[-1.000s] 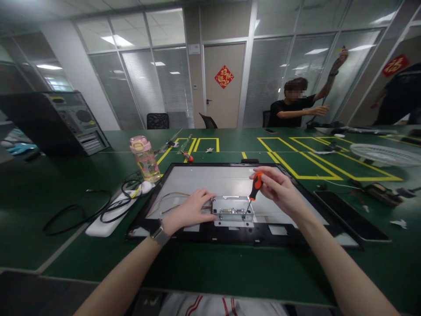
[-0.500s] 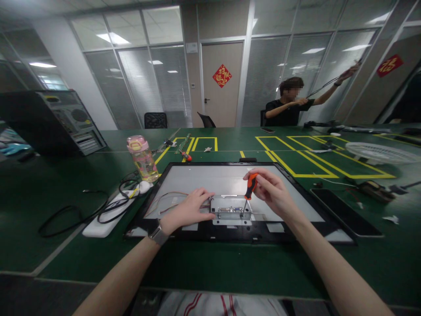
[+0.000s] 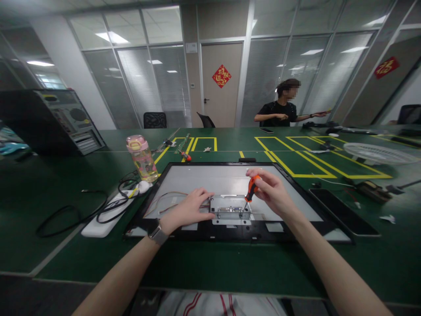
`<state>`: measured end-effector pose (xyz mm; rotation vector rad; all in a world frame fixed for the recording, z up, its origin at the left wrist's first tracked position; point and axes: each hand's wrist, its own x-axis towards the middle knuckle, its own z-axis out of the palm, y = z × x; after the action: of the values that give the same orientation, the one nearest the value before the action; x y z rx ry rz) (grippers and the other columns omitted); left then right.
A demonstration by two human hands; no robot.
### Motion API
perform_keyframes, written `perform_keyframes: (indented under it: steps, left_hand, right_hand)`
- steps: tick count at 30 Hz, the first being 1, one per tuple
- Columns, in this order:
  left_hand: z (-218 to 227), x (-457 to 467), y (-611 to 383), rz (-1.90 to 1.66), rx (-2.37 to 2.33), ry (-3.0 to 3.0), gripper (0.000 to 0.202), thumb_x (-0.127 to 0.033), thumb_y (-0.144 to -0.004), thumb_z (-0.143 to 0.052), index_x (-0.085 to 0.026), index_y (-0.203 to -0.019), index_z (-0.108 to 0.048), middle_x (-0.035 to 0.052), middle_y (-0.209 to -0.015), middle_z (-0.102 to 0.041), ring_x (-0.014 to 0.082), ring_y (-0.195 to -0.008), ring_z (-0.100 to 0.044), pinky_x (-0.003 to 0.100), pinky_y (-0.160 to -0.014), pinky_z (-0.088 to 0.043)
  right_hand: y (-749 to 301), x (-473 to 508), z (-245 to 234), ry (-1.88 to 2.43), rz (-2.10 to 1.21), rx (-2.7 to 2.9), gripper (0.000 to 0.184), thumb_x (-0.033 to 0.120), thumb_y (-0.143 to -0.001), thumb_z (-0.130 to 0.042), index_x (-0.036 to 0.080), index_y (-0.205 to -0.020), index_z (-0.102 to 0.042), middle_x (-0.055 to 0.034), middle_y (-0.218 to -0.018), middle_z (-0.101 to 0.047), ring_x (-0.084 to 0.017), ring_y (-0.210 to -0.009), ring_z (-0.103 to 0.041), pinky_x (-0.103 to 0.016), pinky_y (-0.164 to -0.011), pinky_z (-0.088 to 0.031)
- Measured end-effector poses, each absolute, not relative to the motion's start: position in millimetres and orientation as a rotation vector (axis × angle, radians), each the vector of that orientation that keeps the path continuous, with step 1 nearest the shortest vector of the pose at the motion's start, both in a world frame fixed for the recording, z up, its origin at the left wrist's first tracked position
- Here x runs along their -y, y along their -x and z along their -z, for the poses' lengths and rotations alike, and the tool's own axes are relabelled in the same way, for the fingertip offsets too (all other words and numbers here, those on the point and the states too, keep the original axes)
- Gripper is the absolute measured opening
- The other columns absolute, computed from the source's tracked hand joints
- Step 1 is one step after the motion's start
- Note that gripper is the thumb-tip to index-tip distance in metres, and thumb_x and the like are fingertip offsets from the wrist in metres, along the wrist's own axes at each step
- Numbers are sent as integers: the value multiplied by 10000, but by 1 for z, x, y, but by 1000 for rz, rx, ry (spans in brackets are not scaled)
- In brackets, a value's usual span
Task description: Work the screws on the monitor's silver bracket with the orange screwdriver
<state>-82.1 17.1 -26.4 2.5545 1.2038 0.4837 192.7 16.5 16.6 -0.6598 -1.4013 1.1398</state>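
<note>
An orange and black screwdriver point(image 3: 252, 188) is in my right hand point(image 3: 271, 193), pinched at the handle's upper end. It leans slightly, and its tip meets the front right of a silver metal bracket point(image 3: 226, 202) beside a row of connectors. My left hand point(image 3: 192, 206) grips the bracket's left end between thumb and fingers. Under the bracket lies a flat display panel point(image 3: 184, 177) with a black frame and a grey back. Thin wires point(image 3: 169, 194) run out from beneath my left hand across the panel.
To the left are a power strip point(image 3: 107, 219), black cable point(image 3: 66, 207), drinking bottle point(image 3: 143, 160) and computer case point(image 3: 79, 118). A second screwdriver point(image 3: 186, 156) lies behind the panel. On the right are a phone point(image 3: 342, 210) and white round grille point(image 3: 378, 151). A person point(image 3: 283, 105) sits across the table.
The screwdriver's handle has tilted slightly to the right with my right hand, its tip staying at the bracket. My left hand is still. Across the table, the person has lowered a raised arm.
</note>
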Motion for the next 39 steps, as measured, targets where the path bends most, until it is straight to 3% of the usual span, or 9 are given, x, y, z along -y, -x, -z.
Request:
perform_keyframes:
  steps: [4, 10, 15, 19, 23, 26, 29, 34, 39]
  left_hand:
    - [28, -18, 82, -492, -1195, -2558, 616, -445, -824, -677, -241, -1362, -458, 74, -1183, -518, 242, -1108, -515, 373, -982, -427]
    - [29, -18, 83, -497, -1195, -2560, 619, -456, -822, -678, -230, -1357, -465, 71, -1165, -517, 240, -1095, -521, 366, -972, -431]
    - [28, -18, 83, -490, -1206, -2557, 625, -468, -822, -672, -249, -1365, -454, 66, -1185, -513, 240, -1109, -517, 361, -980, -425]
    - [29, -18, 83, -484, -1207, -2561, 618, -472, -826, -664, -252, -1364, -453, 68, -1187, -513, 242, -1121, -512, 358, -984, -420]
    - [30, -18, 83, -493, -1205, -2562, 616, -475, -823, -668, -248, -1357, -460, 71, -1176, -518, 243, -1104, -517, 365, -971, -428]
    - [30, -18, 83, -505, -1198, -2567, 609, -466, -823, -671, -249, -1353, -462, 71, -1171, -522, 241, -1095, -519, 369, -971, -428]
    - [30, -18, 83, -503, -1202, -2567, 611, -461, -825, -671, -251, -1358, -457, 70, -1172, -520, 243, -1098, -518, 371, -969, -429]
    - [28, -17, 82, -499, -1198, -2562, 597, -457, -828, -669, -260, -1351, -460, 66, -1175, -519, 238, -1092, -525, 363, -963, -433]
    - [31, -18, 83, -509, -1199, -2562, 611, -448, -822, -679, -249, -1357, -461, 73, -1193, -514, 243, -1110, -517, 374, -979, -427]
  right_hand:
    - [-193, -18, -15, 672, -1158, 1376, 256, 428, -711, -759, 235, -867, -693, 25, -686, -587, -42, -407, -285, -214, -396, -160]
    - [-191, -17, -17, 638, -1142, 1337, 242, 418, -778, -683, 228, -927, -701, -18, -818, -667, -38, -402, -316, -219, -383, -179]
    - [-192, -20, -12, 699, -1019, 1361, 182, 332, -736, -754, 237, -873, -681, 48, -619, -557, -53, -419, -327, -206, -388, -206]
    - [-195, -21, -11, 740, -880, 1454, 234, 354, -844, -644, 247, -1051, -666, -6, -821, -659, -75, -453, -386, -227, -405, -284]
    - [-196, -18, -12, 728, -637, 1564, 190, 329, -914, -538, 236, -998, -680, -38, -877, -681, -164, -710, -585, -296, -621, -460]
    - [-194, -16, -13, 721, -484, 1616, 133, 318, -883, -594, 246, -950, -685, -38, -899, -664, -204, -879, -605, -342, -773, -483]
    - [-191, -15, -13, 709, -489, 1608, 103, 313, -838, -662, 255, -918, -689, -24, -861, -632, -186, -811, -604, -332, -746, -506]
    - [-192, -14, -13, 720, -632, 1579, 246, 330, -884, -604, 265, -1114, -665, -26, -852, -655, -177, -768, -628, -326, -721, -528]
    - [-192, -13, -15, 680, -558, 1581, 139, 331, -876, -605, 244, -929, -700, -35, -839, -641, -190, -784, -609, -326, -688, -510]
